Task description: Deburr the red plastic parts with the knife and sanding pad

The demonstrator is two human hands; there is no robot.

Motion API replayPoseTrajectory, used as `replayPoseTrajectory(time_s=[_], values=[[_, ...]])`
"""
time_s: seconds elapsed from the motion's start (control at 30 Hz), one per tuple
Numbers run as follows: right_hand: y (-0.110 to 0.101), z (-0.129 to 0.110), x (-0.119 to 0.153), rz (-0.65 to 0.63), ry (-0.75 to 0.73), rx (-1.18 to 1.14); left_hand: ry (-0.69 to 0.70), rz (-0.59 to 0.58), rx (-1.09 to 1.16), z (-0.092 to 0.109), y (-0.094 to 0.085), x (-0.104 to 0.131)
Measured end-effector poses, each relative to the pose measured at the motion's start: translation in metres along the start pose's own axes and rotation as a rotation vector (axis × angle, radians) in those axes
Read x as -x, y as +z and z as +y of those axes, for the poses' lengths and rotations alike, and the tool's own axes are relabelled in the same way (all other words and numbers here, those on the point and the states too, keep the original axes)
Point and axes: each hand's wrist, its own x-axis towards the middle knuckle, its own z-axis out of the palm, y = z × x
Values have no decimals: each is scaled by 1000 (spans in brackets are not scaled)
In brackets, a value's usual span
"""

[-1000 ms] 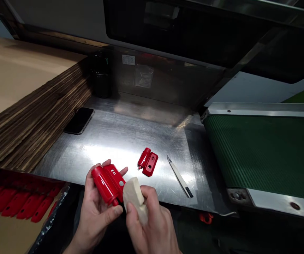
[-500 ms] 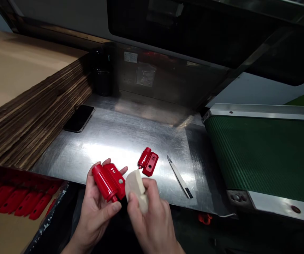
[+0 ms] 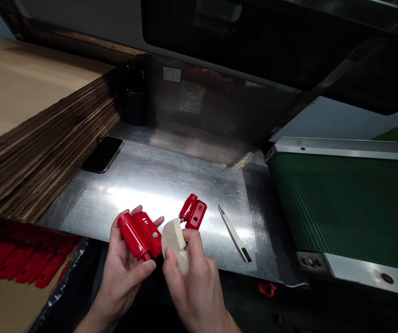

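A glossy red plastic part, with a cylinder beside a flat plate, rests in my left hand, its thumb at the cylinder's lower end. My right hand pinches a whitish, pad-like disc with a notch in it. The disc's left edge is at the right side of the held red part; whether they touch is unclear. Just beyond the disc, a second red part lies on the metal table. A white-handled knife lies to the right of it.
Stacked cardboard stands at the left, with a black phone beside it and a black bottle behind. A green conveyor belt is at the right. Several red parts lie in a box at lower left.
Both hands, with the red part and the disc, have shifted slightly left in view. Their grips look the same.
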Motion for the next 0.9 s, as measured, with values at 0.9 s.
replayPoseTrajectory(time_s=[0.9], values=[[-9, 33, -14, -255, 739, -1001, 35, -357, -720, 21, -74, -29]])
